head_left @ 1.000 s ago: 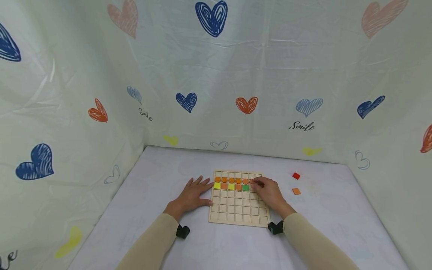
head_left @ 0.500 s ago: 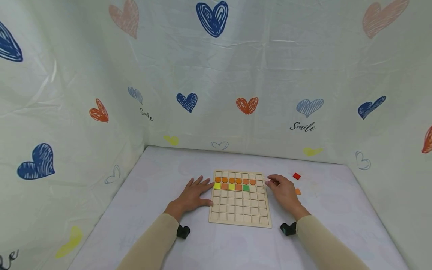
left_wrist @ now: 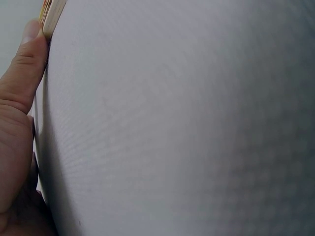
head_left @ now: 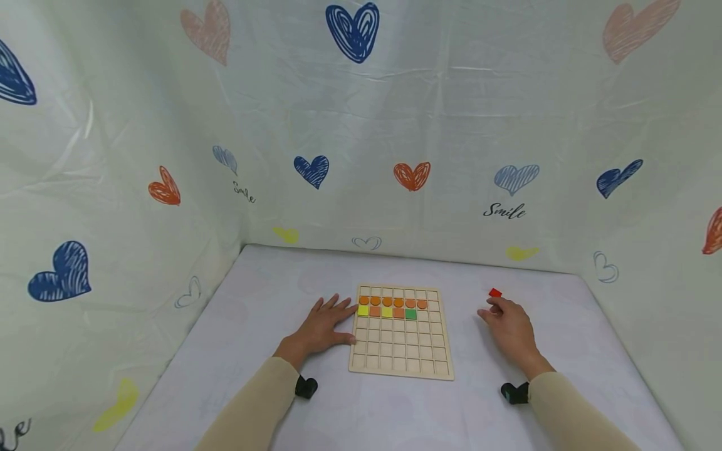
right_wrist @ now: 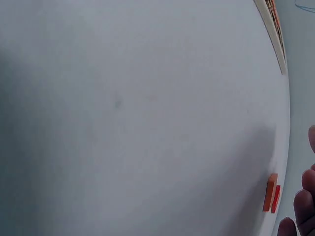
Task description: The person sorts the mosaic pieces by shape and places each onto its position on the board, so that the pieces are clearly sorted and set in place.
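A pale wooden grid board [head_left: 399, 349] lies flat on the table. Orange discs [head_left: 387, 302] line its second row, the two rightmost paler; under them sit yellow, orange and green square tiles [head_left: 411, 314]. My left hand [head_left: 317, 331] is spread on the table, its thumb [left_wrist: 29, 56] against the board's left edge. To the right of the board, my right hand [head_left: 512, 333] hovers with thumb and fingers apart, holding nothing. Below its fingers, an orange square tile [right_wrist: 270, 192] lies on the table, hidden in the head view. Beyond the fingertips is a red square tile [head_left: 495, 292].
The white-covered table [head_left: 293, 269] meets a pale curtain [head_left: 451, 138] printed with hearts along its back and left sides. A black wrist strap piece [head_left: 514, 393] shows at the right cuff, and another [head_left: 306, 388] at the left.
My right hand has left the sixth disc in the second row and moved right, off the board, to above the orange square tile. The left hand stays put.
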A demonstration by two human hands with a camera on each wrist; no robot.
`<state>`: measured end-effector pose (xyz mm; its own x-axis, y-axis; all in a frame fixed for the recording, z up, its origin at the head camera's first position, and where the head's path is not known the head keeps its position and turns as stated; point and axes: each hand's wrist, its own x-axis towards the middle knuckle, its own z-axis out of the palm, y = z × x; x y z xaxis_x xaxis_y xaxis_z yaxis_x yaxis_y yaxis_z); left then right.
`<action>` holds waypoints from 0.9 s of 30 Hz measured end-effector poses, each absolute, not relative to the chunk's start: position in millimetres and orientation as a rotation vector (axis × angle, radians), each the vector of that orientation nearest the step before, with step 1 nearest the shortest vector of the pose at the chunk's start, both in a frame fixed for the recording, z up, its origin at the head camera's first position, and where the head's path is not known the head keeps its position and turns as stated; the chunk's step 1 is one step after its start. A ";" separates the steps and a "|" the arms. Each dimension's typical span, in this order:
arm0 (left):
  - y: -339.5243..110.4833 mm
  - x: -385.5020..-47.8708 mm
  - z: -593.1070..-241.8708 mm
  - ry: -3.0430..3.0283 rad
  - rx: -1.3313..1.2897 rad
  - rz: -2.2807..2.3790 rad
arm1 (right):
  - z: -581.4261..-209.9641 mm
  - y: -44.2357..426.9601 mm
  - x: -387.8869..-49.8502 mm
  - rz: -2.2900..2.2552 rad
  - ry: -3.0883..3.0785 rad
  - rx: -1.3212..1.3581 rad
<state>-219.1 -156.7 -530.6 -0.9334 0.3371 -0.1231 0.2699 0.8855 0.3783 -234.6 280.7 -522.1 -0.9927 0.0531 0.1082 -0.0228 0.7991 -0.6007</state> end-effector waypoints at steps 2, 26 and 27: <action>-156.9 -219.0 -530.9 2.867 0.466 0.541 | -524.0 288.0 -231.8 0.936 -2.886 -0.034; -157.0 -218.0 -530.4 2.871 0.476 0.580 | -534.0 311.6 -228.4 0.842 -2.993 0.119; -157.0 -218.0 -530.1 2.870 0.477 0.581 | -533.6 312.0 -228.3 0.846 -2.998 0.137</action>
<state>-218.0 -157.0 -530.1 -0.9336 0.3424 -0.1057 0.2744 0.8727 0.4038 -228.3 312.0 -533.6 -0.9959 -0.0781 0.0464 -0.0908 0.8488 -0.5208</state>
